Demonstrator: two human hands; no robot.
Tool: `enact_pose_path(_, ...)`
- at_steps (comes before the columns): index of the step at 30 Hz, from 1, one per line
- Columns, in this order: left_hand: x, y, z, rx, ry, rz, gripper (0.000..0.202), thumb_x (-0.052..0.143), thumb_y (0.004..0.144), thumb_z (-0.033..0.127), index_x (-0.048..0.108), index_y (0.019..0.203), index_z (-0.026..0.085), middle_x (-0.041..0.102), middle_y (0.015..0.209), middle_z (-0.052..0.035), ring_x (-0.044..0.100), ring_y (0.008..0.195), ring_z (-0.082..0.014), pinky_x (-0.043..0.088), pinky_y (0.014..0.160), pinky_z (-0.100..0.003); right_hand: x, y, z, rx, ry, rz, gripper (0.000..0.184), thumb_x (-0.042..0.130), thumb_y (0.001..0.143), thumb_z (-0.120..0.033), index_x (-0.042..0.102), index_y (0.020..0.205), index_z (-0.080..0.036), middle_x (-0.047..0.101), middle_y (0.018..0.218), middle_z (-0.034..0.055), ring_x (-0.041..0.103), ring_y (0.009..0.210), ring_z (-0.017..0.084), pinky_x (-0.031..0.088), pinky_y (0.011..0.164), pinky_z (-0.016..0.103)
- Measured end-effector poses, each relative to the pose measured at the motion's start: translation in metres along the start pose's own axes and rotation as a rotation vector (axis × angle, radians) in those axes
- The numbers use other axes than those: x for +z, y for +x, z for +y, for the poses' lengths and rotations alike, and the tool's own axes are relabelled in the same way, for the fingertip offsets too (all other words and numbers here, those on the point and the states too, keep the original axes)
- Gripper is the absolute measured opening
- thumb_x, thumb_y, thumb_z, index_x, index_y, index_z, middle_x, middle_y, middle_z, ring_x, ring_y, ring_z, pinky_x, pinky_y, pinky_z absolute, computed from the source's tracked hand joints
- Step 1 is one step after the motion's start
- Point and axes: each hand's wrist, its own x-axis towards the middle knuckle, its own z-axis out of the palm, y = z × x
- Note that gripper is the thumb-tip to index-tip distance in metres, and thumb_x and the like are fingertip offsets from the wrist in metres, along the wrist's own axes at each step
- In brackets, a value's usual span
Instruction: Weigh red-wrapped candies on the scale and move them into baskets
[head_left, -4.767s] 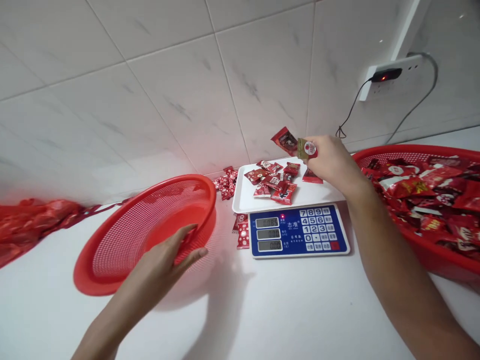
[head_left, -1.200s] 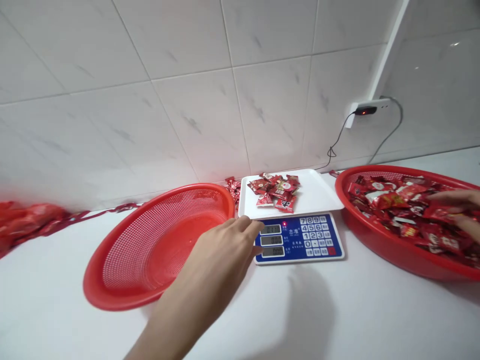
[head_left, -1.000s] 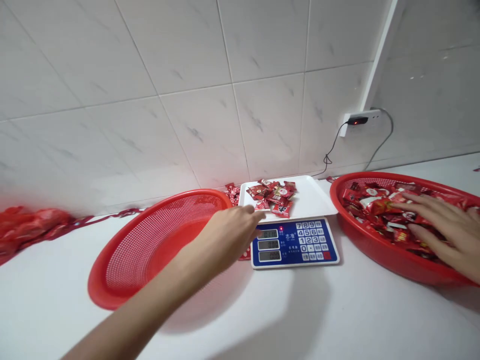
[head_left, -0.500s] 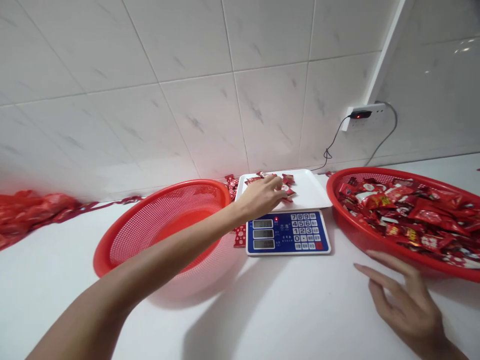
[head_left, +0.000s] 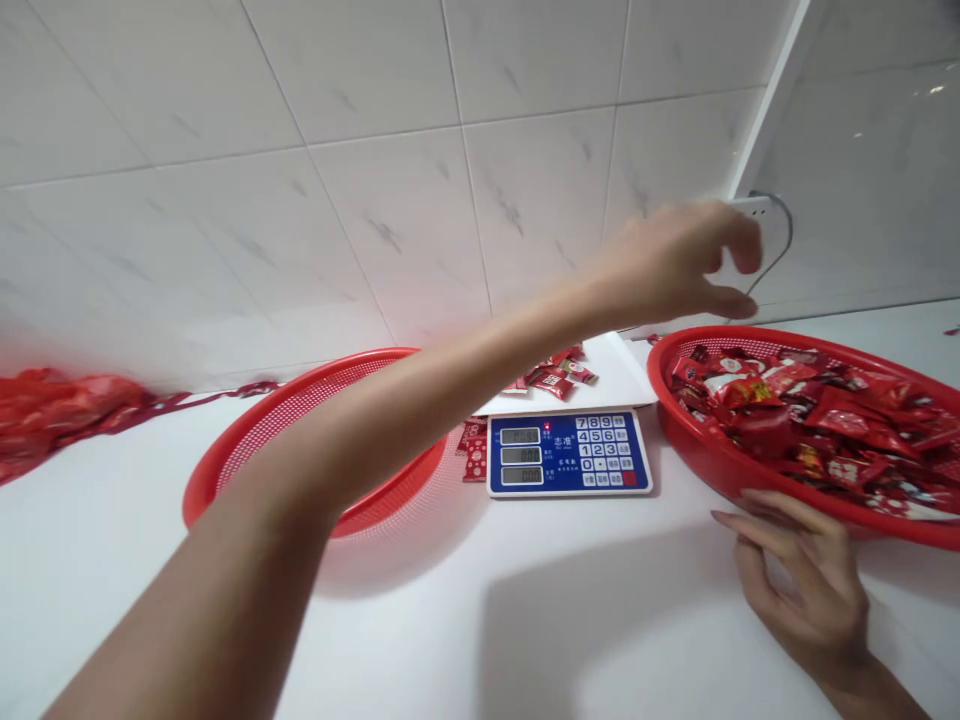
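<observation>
My left hand reaches across the scale and hovers above the far rim of the right basket, its thumb and fingers apart with nothing visible between them. The right basket, red plastic, holds a heap of wrapped candies. My right hand is by this basket's near side, fingers loosely spread and holding nothing; whether they touch it I cannot tell. On the white tray of the digital scale lie several red candies, partly hidden behind my left forearm.
A red mesh basket stands left of the scale, partly covered by my left arm. Red packets lie between them. Red plastic bags lie at the far left. A wall socket with a cable is behind the right basket.
My left hand has left the candies on the scale tray and swung right and up, over the right basket's far rim. My right hand has barely moved.
</observation>
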Motion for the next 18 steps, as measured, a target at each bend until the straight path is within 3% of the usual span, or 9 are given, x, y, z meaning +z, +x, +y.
enact_pose_path(2, -0.018, -0.025, -0.013, 0.004, -0.034, 0.045, 0.020, 0.077, 0.087, 0.020, 0.072, 0.106, 0.015, 0.072, 0.116, -0.0026, 0.068, 0.107, -0.0158, 0.052, 0.093, -0.026, 0.002, 0.000, 0.000, -0.012, 0.007, 0.013, 0.034, 0.063, 0.084, 0.004, 0.068, 0.105, -0.022, 0.059, 0.115, 0.0092, 0.067, 0.092, 0.019, 0.061, 0.080, 0.034)
enact_pose_path(5, -0.048, -0.072, -0.037, -0.085, 0.038, 0.080, 0.022, 0.077, 0.086, 0.023, 0.073, 0.106, 0.015, 0.073, 0.107, -0.0044, 0.068, 0.097, -0.0162, 0.052, 0.086, -0.027, 0.005, -0.002, -0.003, -0.006, 0.025, -0.007, 0.032, 0.062, 0.085, 0.004, 0.067, 0.105, -0.021, 0.058, 0.116, 0.0092, 0.067, 0.093, 0.017, 0.060, 0.083, 0.032)
enact_pose_path(8, -0.064, -0.118, -0.063, -0.285, 0.152, -0.021, 0.033, 0.077, 0.083, 0.031, 0.073, 0.112, 0.016, 0.071, 0.104, -0.0066, 0.066, 0.090, -0.0181, 0.053, 0.078, -0.029, 0.003, 0.003, -0.012, 0.042, 0.071, -0.076, 0.029, 0.058, 0.090, 0.000, 0.066, 0.107, -0.023, 0.059, 0.114, 0.0077, 0.067, 0.091, 0.015, 0.059, 0.083, 0.029)
enact_pose_path(11, -0.064, -0.156, -0.087, -0.477, 0.224, -0.206, 0.053, 0.076, 0.080, 0.036, 0.067, 0.128, 0.016, 0.068, 0.116, -0.0116, 0.067, 0.095, -0.0234, 0.054, 0.080, -0.033, -0.001, 0.027, -0.018, 0.041, 0.149, -0.239, 0.025, 0.052, 0.097, -0.011, 0.065, 0.113, -0.026, 0.063, 0.113, 0.0059, 0.070, 0.094, 0.016, 0.060, 0.080, 0.027)
enact_pose_path(14, -0.055, -0.182, -0.107, -0.602, 0.239, -0.335, 0.075, 0.074, 0.078, 0.044, 0.053, 0.145, 0.014, 0.060, 0.134, -0.0177, 0.066, 0.107, -0.0299, 0.053, 0.092, -0.040, 0.000, 0.072, -0.012, 0.018, 0.207, -0.439, 0.027, 0.050, 0.100, -0.024, 0.064, 0.122, -0.029, 0.068, 0.114, 0.0048, 0.072, 0.099, 0.018, 0.061, 0.080, 0.030)
enact_pose_path(18, -0.037, -0.193, -0.122, -0.638, 0.188, -0.378, 0.095, 0.069, 0.078, 0.053, 0.034, 0.156, 0.012, 0.048, 0.150, -0.0230, 0.061, 0.122, -0.0359, 0.051, 0.101, -0.043, 0.029, 0.141, 0.007, 0.239, 0.287, -0.830, 0.040, 0.054, 0.096, -0.040, 0.064, 0.130, -0.023, 0.070, 0.122, 0.0104, 0.071, 0.103, 0.025, 0.060, 0.088, 0.040)
